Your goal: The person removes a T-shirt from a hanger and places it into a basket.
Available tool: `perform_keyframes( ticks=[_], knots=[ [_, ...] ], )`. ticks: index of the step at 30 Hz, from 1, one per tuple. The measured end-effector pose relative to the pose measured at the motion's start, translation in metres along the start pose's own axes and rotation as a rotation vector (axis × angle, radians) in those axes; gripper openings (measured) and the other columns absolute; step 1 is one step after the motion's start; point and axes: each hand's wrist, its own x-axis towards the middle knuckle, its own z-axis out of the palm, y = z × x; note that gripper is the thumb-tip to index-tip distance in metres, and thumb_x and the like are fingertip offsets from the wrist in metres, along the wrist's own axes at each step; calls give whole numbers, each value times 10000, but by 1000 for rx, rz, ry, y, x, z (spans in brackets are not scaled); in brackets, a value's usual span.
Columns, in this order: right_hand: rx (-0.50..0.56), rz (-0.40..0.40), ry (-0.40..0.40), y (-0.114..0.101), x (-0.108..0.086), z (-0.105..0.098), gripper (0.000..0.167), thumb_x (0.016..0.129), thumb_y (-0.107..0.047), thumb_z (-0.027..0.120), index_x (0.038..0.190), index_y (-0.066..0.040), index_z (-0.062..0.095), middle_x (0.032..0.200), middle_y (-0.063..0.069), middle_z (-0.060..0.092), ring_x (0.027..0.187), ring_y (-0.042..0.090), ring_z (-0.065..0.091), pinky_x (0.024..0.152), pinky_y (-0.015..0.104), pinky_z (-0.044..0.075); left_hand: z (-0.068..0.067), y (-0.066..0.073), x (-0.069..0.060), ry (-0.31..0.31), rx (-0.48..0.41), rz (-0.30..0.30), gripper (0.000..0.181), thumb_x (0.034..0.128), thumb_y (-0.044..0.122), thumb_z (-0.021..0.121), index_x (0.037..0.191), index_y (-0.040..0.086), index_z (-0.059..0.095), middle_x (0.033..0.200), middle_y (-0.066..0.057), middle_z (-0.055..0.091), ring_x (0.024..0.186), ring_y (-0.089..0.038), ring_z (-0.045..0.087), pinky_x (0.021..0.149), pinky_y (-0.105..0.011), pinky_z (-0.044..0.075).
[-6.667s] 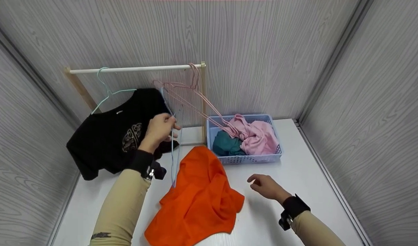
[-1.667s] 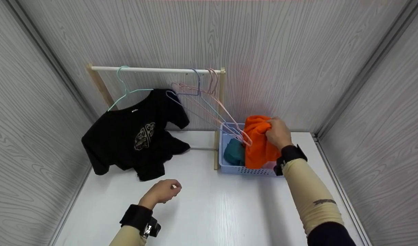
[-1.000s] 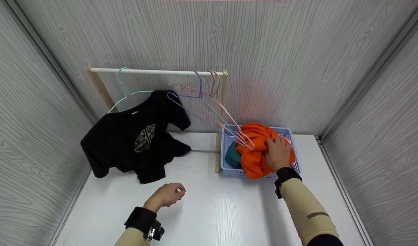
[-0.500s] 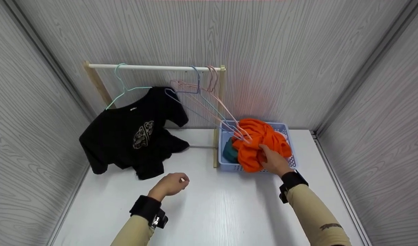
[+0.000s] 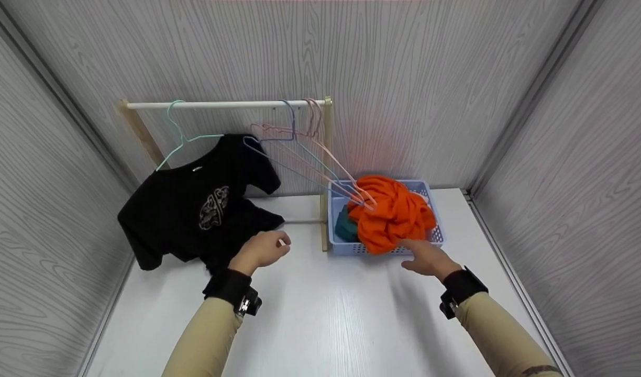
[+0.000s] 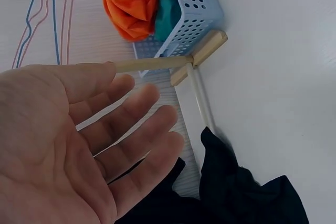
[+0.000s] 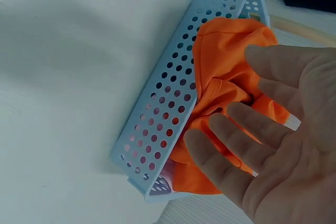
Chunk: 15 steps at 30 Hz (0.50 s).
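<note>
An orange garment lies bunched in the blue plastic basket, its front edge hanging over the rim. Teal cloth shows at the basket's left side, and a bit of pink cloth shows in the right wrist view. Just in front of the basket is my right hand, fingers loosely extended, holding nothing. My left hand hovers near the black T-shirt, its fingers relaxed and bare, as the left wrist view shows. That T-shirt hangs from a mint-green hanger.
A white rail on wooden posts stands at the back left. From its right end hang a blue hanger and pink hangers, whose lower ends reach over the basket. Grey wood-grain panels enclose the white table.
The orange garment went from the table into the basket, and my right hand let it go and drew back. The blue hanger my left hand held now hangs on the rail.
</note>
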Motion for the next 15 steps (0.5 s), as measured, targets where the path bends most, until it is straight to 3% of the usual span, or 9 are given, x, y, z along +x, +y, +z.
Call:
perform_keyframes(
  ticks=[6, 15],
  knots=[
    [-12, 19, -42, -10, -6, 8, 551, 881, -186, 714, 1383, -62, 525, 1383, 149, 569, 1292, 359, 514, 1088, 541, 386, -26, -14, -5, 33, 35, -16, 293, 954, 245, 557, 1187, 94, 649, 1139, -137, 686, 1001, -293, 651, 860, -466, 518],
    [13, 27, -94, -14, -17, 32, 481, 867, -195, 725, 1305, -58, 579, 1300, 193, 605, 1226, 386, 547, 1043, 545, 424, -100, -60, -35, 141, 50, -110, 367, 978, 237, 498, 1265, 25, 583, 1239, -238, 616, 1099, -394, 596, 928, -538, 469]
  ],
)
